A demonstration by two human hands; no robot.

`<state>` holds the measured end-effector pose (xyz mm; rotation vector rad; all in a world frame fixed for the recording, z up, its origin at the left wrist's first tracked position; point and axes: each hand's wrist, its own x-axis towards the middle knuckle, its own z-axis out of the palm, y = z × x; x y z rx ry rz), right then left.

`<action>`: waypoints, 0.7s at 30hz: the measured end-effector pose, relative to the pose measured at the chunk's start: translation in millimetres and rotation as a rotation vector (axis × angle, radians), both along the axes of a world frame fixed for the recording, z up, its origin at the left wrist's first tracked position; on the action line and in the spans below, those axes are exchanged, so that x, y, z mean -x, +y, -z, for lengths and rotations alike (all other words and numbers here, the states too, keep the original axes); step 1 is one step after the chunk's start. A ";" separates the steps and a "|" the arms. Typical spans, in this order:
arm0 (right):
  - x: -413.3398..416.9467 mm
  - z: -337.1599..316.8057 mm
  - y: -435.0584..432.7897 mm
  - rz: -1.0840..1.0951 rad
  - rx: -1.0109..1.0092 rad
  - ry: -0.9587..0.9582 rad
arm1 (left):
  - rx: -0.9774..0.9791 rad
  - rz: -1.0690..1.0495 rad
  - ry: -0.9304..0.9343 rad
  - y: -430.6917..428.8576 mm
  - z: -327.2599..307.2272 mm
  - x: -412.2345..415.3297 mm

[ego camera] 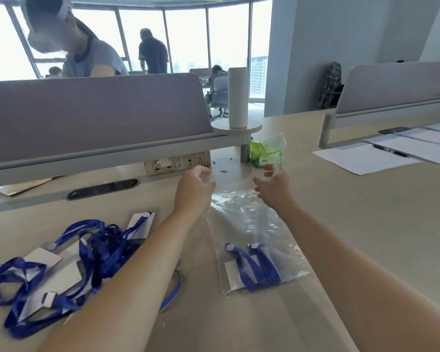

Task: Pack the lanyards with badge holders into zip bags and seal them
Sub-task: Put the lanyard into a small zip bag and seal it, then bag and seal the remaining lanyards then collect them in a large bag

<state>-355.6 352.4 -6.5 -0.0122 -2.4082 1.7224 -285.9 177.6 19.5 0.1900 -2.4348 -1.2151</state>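
We are looking down at a pale wooden desk (353,212), where a clear zip bag (249,219) is lying flat between our two outstretched forearms, its far end pointing away from us. The plastic is looking crinkled and glossy, catching streaks of light. Inside, at the end nearest us, a dark blue lanyard (257,270) is sitting folded in short loops over a white badge holder (235,273), with small round white fasteners showing at the top of the loops.

Our left hand (194,186) is reaching to the bag's far left corner with its fingers loosely curled. Our right hand (273,185) is reaching to the far right corner, fingers curled in the same way and thumb lifted. We cannot tell whether either hand is actually pinching the plastic.

To the left of our left forearm, a loose pile of lanyards (97,250) is sprawling in a blue tangle with several white badge holders among the ribbons. Beyond the hands, a green packet (264,153) is resting by a grey post, and sheets of paper (366,158) are lying well off to the right.
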 end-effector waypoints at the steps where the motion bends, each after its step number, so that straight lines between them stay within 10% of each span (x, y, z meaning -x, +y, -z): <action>1: -8.2 -3.1 -5.2 -0.013 0.022 -0.004 | -0.007 0.017 0.001 -2.0 -0.2 -5.3; 21: -165.7 -24.8 -181.3 -0.367 -0.216 0.135 | -0.063 -0.088 0.037 -145.8 -25.0 -190.8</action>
